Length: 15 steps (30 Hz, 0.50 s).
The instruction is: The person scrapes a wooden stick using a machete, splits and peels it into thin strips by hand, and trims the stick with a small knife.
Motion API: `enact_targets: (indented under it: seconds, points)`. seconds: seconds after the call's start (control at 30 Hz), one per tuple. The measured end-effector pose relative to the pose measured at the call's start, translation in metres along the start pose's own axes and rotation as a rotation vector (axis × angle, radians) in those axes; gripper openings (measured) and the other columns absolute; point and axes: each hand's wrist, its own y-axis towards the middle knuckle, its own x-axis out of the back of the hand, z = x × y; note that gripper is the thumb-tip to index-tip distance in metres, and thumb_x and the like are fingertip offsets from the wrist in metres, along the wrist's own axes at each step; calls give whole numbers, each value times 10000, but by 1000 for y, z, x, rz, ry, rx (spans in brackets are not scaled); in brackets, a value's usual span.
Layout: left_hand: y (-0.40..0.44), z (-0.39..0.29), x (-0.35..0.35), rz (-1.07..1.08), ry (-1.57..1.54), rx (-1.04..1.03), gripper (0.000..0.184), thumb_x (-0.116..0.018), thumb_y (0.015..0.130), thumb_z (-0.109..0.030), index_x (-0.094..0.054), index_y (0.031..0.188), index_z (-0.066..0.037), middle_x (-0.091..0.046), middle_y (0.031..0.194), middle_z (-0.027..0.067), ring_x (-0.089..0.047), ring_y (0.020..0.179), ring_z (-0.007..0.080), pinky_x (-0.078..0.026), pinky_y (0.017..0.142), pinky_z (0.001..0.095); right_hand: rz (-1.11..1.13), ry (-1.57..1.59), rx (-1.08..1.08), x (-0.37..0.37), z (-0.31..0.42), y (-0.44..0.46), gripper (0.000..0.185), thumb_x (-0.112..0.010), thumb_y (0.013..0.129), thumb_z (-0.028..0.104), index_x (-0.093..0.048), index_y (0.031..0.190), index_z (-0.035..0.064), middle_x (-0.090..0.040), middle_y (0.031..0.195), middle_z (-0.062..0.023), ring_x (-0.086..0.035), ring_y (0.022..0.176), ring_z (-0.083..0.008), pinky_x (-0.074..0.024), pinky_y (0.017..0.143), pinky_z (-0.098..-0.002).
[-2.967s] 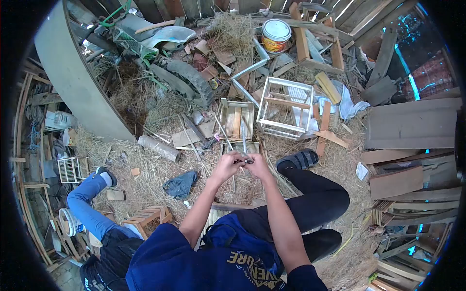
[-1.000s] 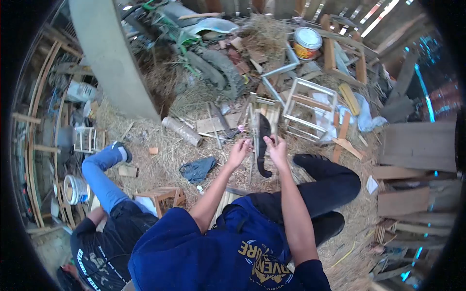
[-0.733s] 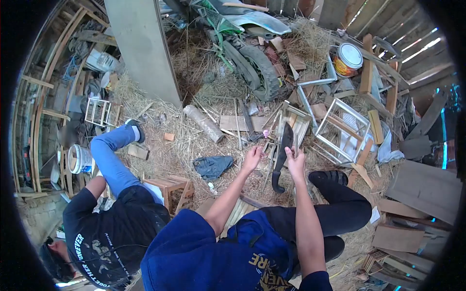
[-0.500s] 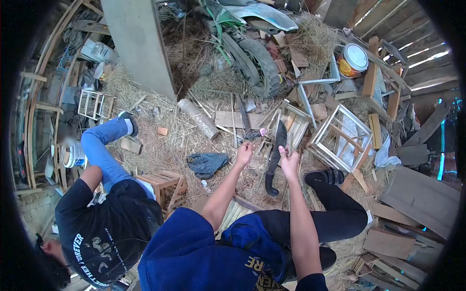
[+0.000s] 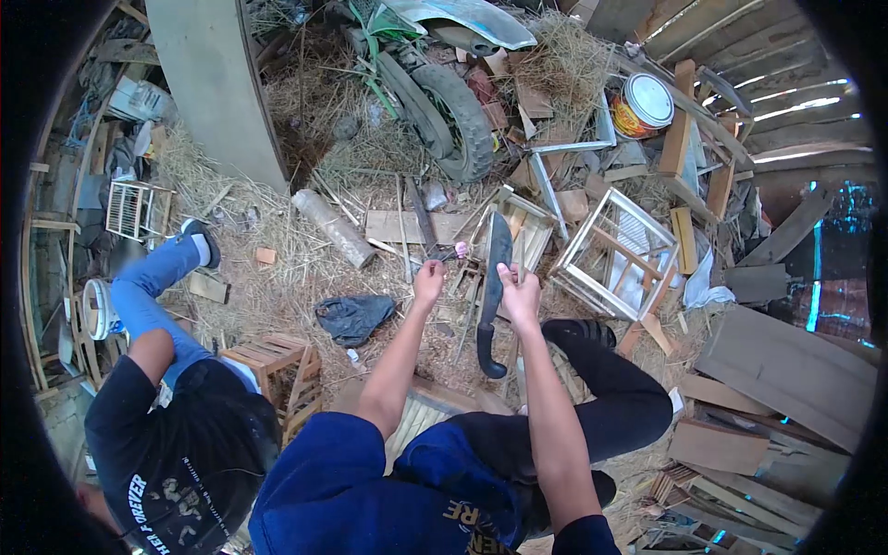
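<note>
Below the right hand [image 5: 521, 296], toward the wearer's legs: dark curved handle [image 5: 485, 347], ungripped. Right thumb and fingers appear to pinch the broad blade [image 5: 499, 245] along its side, the large knife upright in view, tip pointing away. Left hand [image 5: 429, 283], well apart from the blade: fingertips drawn together; anything between them too small to tell.

Risk, as judged: with the handle unsupported, its weight could swing the knife and draw the edge across the fingers. A loose pinch might drop it near the sandal [image 5: 599, 333], right of the hand.

Left of both hands, crumpled dark bag [image 5: 353, 316] on straw. Beyond the blade, slatted crate [image 5: 534, 233]; farther, knobbly tyre [image 5: 464, 120].
</note>
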Motion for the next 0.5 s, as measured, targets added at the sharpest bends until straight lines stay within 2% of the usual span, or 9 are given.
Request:
enact_targets:
  seconds: [0.1, 0.13, 0.2, 0.23, 0.27, 0.3, 0.4, 0.43, 0.5]
  points:
    - [7, -7, -4, -20, 38, 85, 368, -560, 1020, -338, -644, 1178, -17, -713, 995, 112, -650, 897, 168, -508, 795, 330, -13, 85, 103, -7, -8, 21, 296, -743, 935, 288, -725, 980, -4, -616, 720, 36, -507, 584, -76, -418, 561, -290]
    - [7, -17, -2, -20, 41, 130, 364, -562, 1017, -330, -645, 1181, -16, -714, 1010, 125, -659, 926, 178, -512, 819, 337, -14, 106, 99, -8, -12, 29, 298, -742, 936, 289, -722, 982, -5, -601, 715, 43, -493, 586, -71, -408, 558, -287]
    - [11, -23, -12, -108, 55, 21, 354, -604, 973, -283, -655, 1197, -14, -704, 1100, 182, -667, 1057, 278, -503, 946, 394, -2, 154, 83, -11, -23, 43, 302, -740, 938, 292, -717, 987, -6, -571, 704, 58, -464, 591, -61, -386, 553, -280]
    - [28, 4, -20, -146, 140, -61, 358, -614, 962, -270, -653, 1208, -13, -699, 1123, 191, -661, 1083, 302, -495, 974, 408, 14, 27, 127, -3, -12, 45, 300, -744, 938, 290, -709, 982, -5, -555, 718, 59, -460, 631, -54, -388, 580, -262]
    - [38, 22, -26, -180, 226, -142, 364, -624, 950, -257, -651, 1218, -12, -695, 1146, 200, -655, 1109, 326, -486, 1003, 423, 23, 24, 42, 7, 23, 32, 364, -747, 922, 252, -707, 1076, -76, -741, 878, -109, -675, 781, -152, -521, 749, -304]
    - [44, 20, -29, -159, 279, -63, 420, -644, 919, -231, -613, 1285, -26, -673, 1190, 228, -633, 1137, 385, -478, 1017, 454, 38, 72, 48, 3, 13, 39, 366, -742, 925, 269, -712, 1069, -67, -733, 856, -102, -668, 766, -157, -520, 747, -311]
    - [72, 48, -46, -212, 270, -7, 503, -634, 894, -254, -568, 1331, -14, -597, 1287, 269, -569, 1198, 416, -445, 1054, 452, 67, 49, 42, 1, -21, 66, 365, -750, 917, 297, -721, 1037, -46, -703, 807, -67, -633, 727, -149, -510, 721, -319]
    - [80, 51, -47, -161, 183, 58, 577, -652, 878, -274, -530, 1374, -8, -512, 1391, 283, -483, 1302, 438, -389, 1116, 465, 69, 14, 33, 1, -26, 70, 364, -756, 912, 296, -720, 1028, -46, -698, 803, -60, -623, 722, -142, -505, 710, -317]
    - [92, 53, -53, -145, 213, 88, 595, -668, 867, -298, -538, 1389, -43, -443, 1464, 286, -405, 1366, 459, -329, 1162, 471, 96, -28, 40, 2, -25, 76, 361, -774, 899, 294, -717, 997, -48, -673, 780, -40, -577, 695, -117, -483, 668, -309]
